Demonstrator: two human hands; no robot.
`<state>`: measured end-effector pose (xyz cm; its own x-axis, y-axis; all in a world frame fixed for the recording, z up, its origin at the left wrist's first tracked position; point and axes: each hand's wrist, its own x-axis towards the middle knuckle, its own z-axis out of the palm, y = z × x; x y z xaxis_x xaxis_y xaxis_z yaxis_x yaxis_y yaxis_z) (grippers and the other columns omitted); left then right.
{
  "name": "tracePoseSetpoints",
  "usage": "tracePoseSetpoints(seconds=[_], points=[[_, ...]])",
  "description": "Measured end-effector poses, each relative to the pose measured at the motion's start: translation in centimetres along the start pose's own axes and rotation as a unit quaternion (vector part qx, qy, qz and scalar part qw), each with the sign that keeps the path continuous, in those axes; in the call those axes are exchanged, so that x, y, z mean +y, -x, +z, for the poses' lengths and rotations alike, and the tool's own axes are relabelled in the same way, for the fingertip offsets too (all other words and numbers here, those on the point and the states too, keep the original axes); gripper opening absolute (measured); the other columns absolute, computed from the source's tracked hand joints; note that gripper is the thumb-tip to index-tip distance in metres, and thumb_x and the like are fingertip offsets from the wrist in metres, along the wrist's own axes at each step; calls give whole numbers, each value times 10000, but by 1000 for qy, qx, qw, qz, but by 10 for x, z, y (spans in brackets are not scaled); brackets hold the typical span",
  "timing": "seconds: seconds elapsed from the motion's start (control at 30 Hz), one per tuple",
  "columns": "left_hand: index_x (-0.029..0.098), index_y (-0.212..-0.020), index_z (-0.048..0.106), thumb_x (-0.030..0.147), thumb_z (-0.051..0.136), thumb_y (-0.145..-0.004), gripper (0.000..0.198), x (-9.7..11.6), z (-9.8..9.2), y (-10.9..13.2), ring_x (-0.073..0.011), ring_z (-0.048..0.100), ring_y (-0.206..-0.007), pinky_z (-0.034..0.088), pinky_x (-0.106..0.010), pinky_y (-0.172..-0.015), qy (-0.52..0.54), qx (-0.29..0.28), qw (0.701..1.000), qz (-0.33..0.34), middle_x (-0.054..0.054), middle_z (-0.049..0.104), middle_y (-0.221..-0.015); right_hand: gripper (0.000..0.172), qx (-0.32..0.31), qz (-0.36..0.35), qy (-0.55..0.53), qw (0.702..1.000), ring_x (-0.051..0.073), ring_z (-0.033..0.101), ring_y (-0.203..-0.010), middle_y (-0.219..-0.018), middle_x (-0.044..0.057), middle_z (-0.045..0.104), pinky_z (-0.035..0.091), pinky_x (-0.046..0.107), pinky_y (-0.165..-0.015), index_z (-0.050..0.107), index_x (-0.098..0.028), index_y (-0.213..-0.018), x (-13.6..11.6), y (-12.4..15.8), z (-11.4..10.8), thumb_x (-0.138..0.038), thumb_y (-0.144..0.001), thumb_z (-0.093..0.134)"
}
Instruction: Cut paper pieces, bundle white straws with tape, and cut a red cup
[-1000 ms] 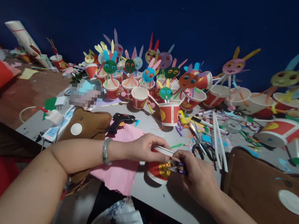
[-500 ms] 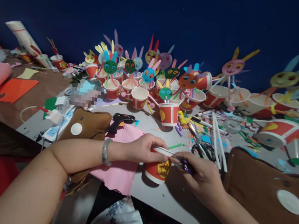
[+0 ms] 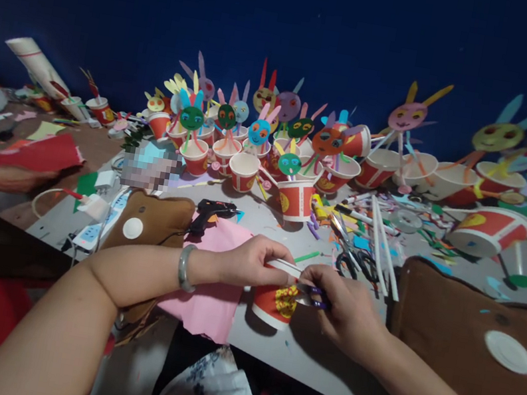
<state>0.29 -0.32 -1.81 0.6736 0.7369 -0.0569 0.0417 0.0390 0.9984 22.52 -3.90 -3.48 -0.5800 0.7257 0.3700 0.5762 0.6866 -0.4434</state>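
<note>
My left hand [image 3: 253,262] is closed on the rim of a red and white paper cup [image 3: 269,308], which has a yellow pattern on its side. The cup tilts slightly, just over the grey tabletop. Scissors [image 3: 311,297] with purple handles are gripped in my right hand [image 3: 348,309], close against the cup's right side. Their silver blades lie below the rim and overlap the yellow pattern; whether they cut into the wall I cannot tell. A green strip [image 3: 307,256] lies behind the cup, and a pink paper sheet [image 3: 205,302] is under my left wrist.
Rabbit-faced paper cups [image 3: 242,170] stand in rows behind. A black glue gun [image 3: 213,215], a power strip [image 3: 97,227] and brown pouches [image 3: 464,352] lie around. Larger scissors [image 3: 359,257] and white sticks [image 3: 384,245] are to the right. Another person's hand [image 3: 26,180] is near red paper [image 3: 42,157].
The scissors have turned downward, and their blades now show against the cup. The cup tilts more. At the left, another person's hand has appeared, with red paper where pink and orange sheets were.
</note>
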Motion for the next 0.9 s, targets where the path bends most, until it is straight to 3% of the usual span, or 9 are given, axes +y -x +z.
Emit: tracePoseSetpoints(seconds=[0.27,0.53,0.73,0.9], points=[[101,-828,660,312,723,-753,233,-1,-2,0,-103,522,-663,410,-216,-631,10,-10,1000,-2,-12,615,-728,327,3,-9,86,996,176,580,-571,-714,9,644,355,256,-543,476,-230,-1000,4,7,8,-96,-703,480],[103,-815,664,321,748,-721,251,3,-2,-1,-102,524,-661,415,-220,-639,22,-13,1000,-18,-10,616,-726,241,12,-13,97,995,170,573,-529,-655,6,638,357,256,-516,498,-216,-952,-1,3,5,-110,-736,491],[107,-827,662,388,722,-761,294,-3,-3,0,-105,536,-672,420,-219,-634,20,-6,1000,-11,-19,616,-751,261,42,17,-25,999,146,645,-595,-727,16,706,456,230,-559,572,-214,-925,-8,-7,-7,-75,-733,465],[112,-823,656,336,691,-783,230,-7,-1,1,-119,562,-705,439,-222,-661,-15,6,1000,16,-33,643,-776,209,9,75,-108,991,142,642,-607,-718,13,703,468,223,-564,612,-206,-884,-11,-12,-12,-101,-761,481]])
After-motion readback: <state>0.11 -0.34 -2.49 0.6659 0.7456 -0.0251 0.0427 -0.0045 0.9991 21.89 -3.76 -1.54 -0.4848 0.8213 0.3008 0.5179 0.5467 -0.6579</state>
